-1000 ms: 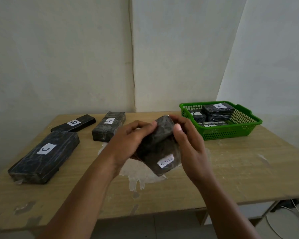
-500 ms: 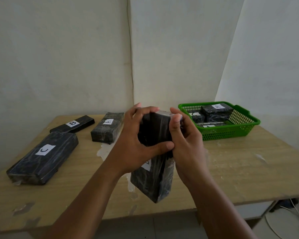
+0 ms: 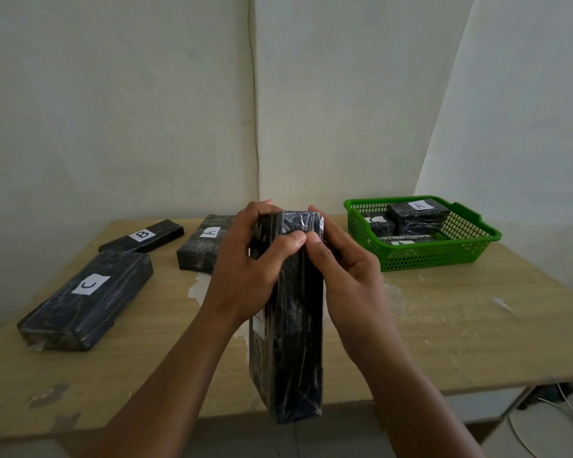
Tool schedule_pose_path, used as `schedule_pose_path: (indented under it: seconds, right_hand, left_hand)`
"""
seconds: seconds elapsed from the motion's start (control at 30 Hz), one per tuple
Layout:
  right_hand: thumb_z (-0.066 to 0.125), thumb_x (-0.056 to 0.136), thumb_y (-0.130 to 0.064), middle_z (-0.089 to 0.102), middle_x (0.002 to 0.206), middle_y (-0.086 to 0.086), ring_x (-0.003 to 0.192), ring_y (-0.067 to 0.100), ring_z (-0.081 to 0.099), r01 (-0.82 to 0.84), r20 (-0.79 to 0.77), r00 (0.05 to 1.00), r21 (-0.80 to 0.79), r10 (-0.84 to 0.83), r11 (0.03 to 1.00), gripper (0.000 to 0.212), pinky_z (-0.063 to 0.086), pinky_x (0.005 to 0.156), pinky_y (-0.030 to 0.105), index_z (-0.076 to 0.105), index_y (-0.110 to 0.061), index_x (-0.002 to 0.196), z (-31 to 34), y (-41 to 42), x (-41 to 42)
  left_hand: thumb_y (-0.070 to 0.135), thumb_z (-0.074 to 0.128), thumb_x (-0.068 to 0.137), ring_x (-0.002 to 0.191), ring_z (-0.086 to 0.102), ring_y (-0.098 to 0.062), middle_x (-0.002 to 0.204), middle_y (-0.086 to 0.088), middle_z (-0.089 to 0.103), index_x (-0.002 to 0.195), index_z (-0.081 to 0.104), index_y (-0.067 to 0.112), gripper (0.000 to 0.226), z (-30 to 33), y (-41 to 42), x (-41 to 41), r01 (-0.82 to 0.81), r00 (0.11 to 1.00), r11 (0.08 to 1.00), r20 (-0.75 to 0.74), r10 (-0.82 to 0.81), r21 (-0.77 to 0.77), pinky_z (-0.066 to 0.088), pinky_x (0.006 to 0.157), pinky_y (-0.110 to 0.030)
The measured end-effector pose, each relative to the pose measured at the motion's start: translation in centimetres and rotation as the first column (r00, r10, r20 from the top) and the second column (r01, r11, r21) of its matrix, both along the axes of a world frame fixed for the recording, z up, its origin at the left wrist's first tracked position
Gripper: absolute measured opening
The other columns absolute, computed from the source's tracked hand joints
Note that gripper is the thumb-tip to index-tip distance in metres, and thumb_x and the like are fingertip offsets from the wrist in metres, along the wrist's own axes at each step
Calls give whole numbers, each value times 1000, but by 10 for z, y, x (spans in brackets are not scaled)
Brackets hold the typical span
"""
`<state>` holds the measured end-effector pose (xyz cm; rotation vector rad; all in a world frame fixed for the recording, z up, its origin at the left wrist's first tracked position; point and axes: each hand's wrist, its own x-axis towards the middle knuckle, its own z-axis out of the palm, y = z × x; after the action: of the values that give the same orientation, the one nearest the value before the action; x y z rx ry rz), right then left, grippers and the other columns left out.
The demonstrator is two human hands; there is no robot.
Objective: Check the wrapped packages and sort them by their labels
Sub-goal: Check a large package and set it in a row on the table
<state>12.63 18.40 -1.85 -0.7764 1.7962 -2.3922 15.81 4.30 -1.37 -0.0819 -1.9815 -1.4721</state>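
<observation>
A long black wrapped package [image 3: 290, 342] hangs upright above the table's front edge, its narrow side turned toward me. My left hand [image 3: 245, 269] and my right hand [image 3: 344, 279] both grip its top end, thumbs meeting on the near face. Only a sliver of its white label shows on the left side. On the table lie a large package labelled C [image 3: 86, 299], a slim one labelled B [image 3: 143, 239] and one labelled A [image 3: 202, 247]. A green basket [image 3: 444, 256] at the back right holds several more labelled packages.
The wooden table [image 3: 460, 325] has worn white patches in the middle. White walls close in behind and at the right. Cables lie on the floor [image 3: 563, 411] under the table's right corner.
Both hands have turned the package from lying tilted with its label up to standing on end, and raised their grip to its top. The label has swung out of sight to the left.
</observation>
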Motion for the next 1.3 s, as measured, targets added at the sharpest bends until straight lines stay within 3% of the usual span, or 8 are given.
schedule_pose_path:
  seconds: [0.17,0.33,0.43,0.63,0.77,1.0,1.2,1.3]
  right_hand:
    - [63,104,-21,77,126,0,108,16,78,-3,-21,1000,31,4,1000,35,63,86,31,69,-23,139,0,0,4]
    - [65,96,-33,73,135,-5,117,20,74,-276,66,961,122,270,953,57,63,91,37,53,-40,152,-11,10,11]
    - [63,101,-26,76,128,-3,112,22,76,-274,107,958,81,265,958,48,63,89,36,57,-42,147,-12,11,11]
    - [66,102,-22,81,117,1,105,23,79,-20,302,952,-106,51,994,36,65,87,40,68,-30,137,-2,8,-4]
    - [72,100,-26,80,117,8,107,26,78,113,370,927,-117,-62,987,30,62,97,53,68,-19,129,7,8,-17]
    - [74,91,-35,72,136,1,126,22,70,-128,234,963,-28,131,991,59,55,109,51,59,-26,147,-3,20,-16]
    - [74,94,-32,68,142,-5,125,22,70,-183,102,979,28,179,983,67,62,97,47,48,-34,156,-15,23,-7]
    - [74,92,-34,70,139,-5,123,21,71,-154,97,983,10,152,988,66,62,96,46,51,-35,154,-12,22,-8]
  left_hand:
    - [45,70,87,97,74,-19,103,-2,74,106,64,22,31,0,1,2,19,1000,996,15,-21,88,59,79,-31]
    - [42,68,95,86,76,-13,95,2,73,106,62,19,26,11,-4,0,-9,997,916,74,-22,400,59,70,-30]
    - [49,67,97,91,76,-8,103,7,73,115,60,28,29,10,-2,-3,-49,989,930,151,-8,364,60,78,-34]
    - [77,71,63,129,57,-10,148,9,41,154,31,51,103,-11,10,3,102,931,991,343,-125,84,56,100,-34]
    - [58,85,75,121,67,-12,139,16,51,140,29,74,87,-16,18,8,250,862,958,418,-286,139,62,91,-30]
    - [58,81,63,99,78,-13,129,-1,71,135,53,35,81,-5,18,7,90,952,932,246,-184,351,65,76,-31]
    - [41,83,84,116,73,-11,139,9,67,146,46,39,73,-4,6,9,212,932,932,225,-283,295,63,84,-28]
    - [39,82,74,121,70,-11,144,14,63,150,42,42,86,-4,-2,10,263,923,933,219,-318,245,63,88,-30]
